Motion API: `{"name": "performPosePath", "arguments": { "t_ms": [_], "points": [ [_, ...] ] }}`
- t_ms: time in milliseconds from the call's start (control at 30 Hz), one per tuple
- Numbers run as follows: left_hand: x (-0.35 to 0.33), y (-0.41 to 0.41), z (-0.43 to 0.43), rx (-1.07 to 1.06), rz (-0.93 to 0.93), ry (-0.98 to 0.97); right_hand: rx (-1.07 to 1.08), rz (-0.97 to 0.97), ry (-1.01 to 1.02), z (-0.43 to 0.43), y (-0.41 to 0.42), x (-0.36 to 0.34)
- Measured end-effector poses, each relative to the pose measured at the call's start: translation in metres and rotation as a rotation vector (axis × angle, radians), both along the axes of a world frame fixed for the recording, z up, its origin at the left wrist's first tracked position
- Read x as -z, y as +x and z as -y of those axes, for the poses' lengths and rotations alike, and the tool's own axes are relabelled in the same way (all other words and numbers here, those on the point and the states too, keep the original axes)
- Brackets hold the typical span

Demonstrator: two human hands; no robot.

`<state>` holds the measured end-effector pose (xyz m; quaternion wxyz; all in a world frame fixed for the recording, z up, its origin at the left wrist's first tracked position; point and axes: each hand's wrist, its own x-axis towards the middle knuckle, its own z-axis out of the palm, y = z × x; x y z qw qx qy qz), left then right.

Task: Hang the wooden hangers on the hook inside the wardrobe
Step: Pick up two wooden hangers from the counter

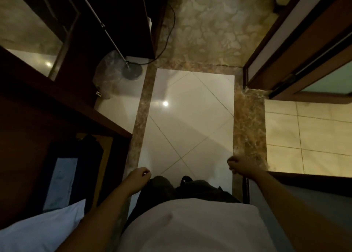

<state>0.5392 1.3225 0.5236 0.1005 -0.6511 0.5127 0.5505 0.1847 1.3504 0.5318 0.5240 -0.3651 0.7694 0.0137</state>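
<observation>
The person is standing on the pale tiled floor (pixel 190 118), looking straight down, with both arms hanging. The left hand (pixel 140 176) is dangling beside the dark trousers (pixel 162 187), its fingers loosely curled and gripping nothing. The right hand (pixel 238 166) is hanging out to the other side, curled a little tighter, holding and touching nothing. The dark wooden wardrobe (pixel 62 109) is standing just to the person's left, with dark clothes (pixel 89 156) showing inside it. I cannot make out hangers or a hook in its shadow.
</observation>
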Motion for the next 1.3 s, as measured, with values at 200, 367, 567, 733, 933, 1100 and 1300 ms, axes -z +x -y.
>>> {"name": "performPosePath", "arguments": {
  "t_ms": [200, 367, 567, 733, 933, 1100, 1300],
  "points": [
    [0.005, -0.025, 0.036, 0.116, 0.066, 0.035, -0.061, 0.022, -0.260, 0.144, -0.017, -0.037],
    [0.010, -0.035, 0.098, 0.149, 0.061, 0.052, -0.023, 0.036, -0.364, 0.226, -0.021, -0.053],
    [0.013, -0.039, 0.223, 0.126, 0.013, 0.041, 0.042, -0.014, -0.256, 0.266, -0.033, -0.039],
    [-0.006, -0.065, 0.340, 0.161, -0.046, -0.049, 0.140, -0.063, -0.119, 0.272, -0.049, -0.025],
    [-0.039, -0.119, 0.472, 0.208, -0.104, -0.220, 0.241, -0.107, 0.017, 0.280, -0.082, -0.013],
    [-0.041, -0.160, 0.552, 0.165, -0.117, -0.275, 0.224, -0.081, 0.050, 0.337, -0.121, -0.006],
    [-0.019, -0.189, 0.600, 0.158, -0.022, -0.163, 0.078, -0.028, -0.078, 0.482, -0.171, -0.015]
  ]
}}
